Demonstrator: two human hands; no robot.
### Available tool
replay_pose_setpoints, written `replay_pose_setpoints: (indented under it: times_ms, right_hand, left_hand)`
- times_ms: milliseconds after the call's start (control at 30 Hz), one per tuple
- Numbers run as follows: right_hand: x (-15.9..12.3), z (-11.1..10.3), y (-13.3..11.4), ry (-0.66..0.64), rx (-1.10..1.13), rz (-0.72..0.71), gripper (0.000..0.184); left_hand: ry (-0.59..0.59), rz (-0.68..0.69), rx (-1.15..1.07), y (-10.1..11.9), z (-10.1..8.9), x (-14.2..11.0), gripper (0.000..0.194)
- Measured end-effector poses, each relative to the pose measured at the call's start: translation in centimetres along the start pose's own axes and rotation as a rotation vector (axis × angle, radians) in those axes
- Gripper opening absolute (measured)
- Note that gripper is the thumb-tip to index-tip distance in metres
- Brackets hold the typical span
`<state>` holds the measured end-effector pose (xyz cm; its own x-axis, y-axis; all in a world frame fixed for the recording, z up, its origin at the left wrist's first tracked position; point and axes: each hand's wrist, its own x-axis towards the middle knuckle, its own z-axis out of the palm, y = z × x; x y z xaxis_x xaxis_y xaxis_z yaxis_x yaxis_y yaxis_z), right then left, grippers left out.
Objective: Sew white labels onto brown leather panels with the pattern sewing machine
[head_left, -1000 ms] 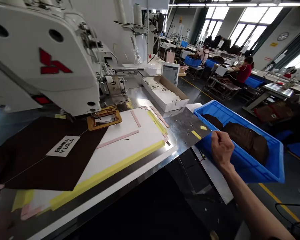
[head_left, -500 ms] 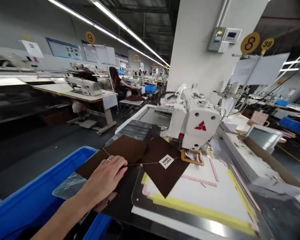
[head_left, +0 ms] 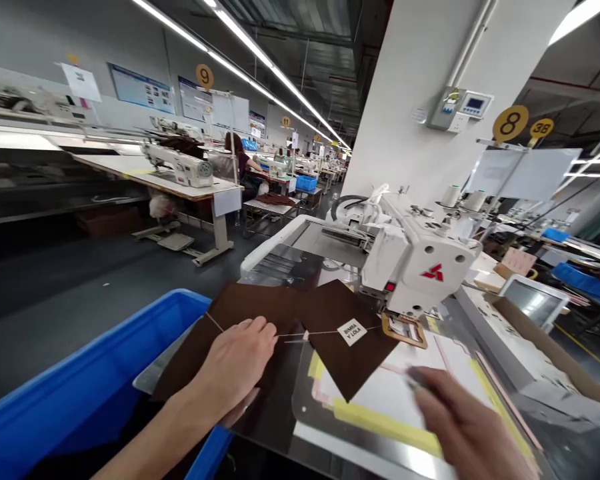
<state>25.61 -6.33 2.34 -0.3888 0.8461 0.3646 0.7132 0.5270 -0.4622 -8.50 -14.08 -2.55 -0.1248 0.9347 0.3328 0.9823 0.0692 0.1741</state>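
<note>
My left hand [head_left: 235, 367] lies flat, fingers stretched out, on a dark brown leather piece [head_left: 205, 347] at the left end of the machine table. A thin thread [head_left: 290, 335] runs from under its fingers to a second brown piece [head_left: 340, 360] with a white "BIMBA Y LOLA" label [head_left: 353, 331]. That piece lies under the gold clamp frame [head_left: 405, 330] of the white sewing machine [head_left: 420, 267]. My right hand [head_left: 460, 427] is blurred at the lower right over the white template [head_left: 380, 400]. Its fingers are closed round a small dark thing I cannot make out.
A blue plastic bin [head_left: 80, 387] stands at my lower left. A long cardboard box [head_left: 545, 347] and a small screen [head_left: 535, 300] sit right of the machine. A white pillar [head_left: 410, 100] rises behind it. Other sewing tables and people fill the hall at left.
My head has turned from the right-hand blue bin to the machine's left side. My left hand now rests on the brown piece, and my right hand has come in at the lower right.
</note>
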Motion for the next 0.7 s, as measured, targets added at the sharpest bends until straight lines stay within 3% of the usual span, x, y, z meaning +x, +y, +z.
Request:
replay_pose_setpoints:
  times_ms: [100,200,300,500,700]
  right_hand:
    - [2.3,4.3,-5.1,-0.307,-0.221,-0.232,0.014]
    - [5.4,7.8,-9.0,-0.37,-0.354,-0.35,0.008]
    - [7.2,9.8,-10.8,-0.394,-0.415,-0.394,0.008]
    - [7.6,10.7,-11.2,-0.457,-0.491,-0.454,0.008]
    - [6.5,8.9,-11.4,-0.472,-0.48,-0.476,0.002]
  left_hand:
    - [-0.015,-0.018,0.034,0.6,0.0,0.0,0.034]
    - [-0.019,-0.049,0.055,0.7,0.0,-0.2,0.032]
    - [-0.021,-0.047,0.048,0.7,0.1,-0.5,0.032]
    - [0.011,-0.032,0.005,-0.2,0.3,-0.9,0.038]
    - [0.074,-0.087,-0.045,-2.8,-0.4,-1.3,0.046]
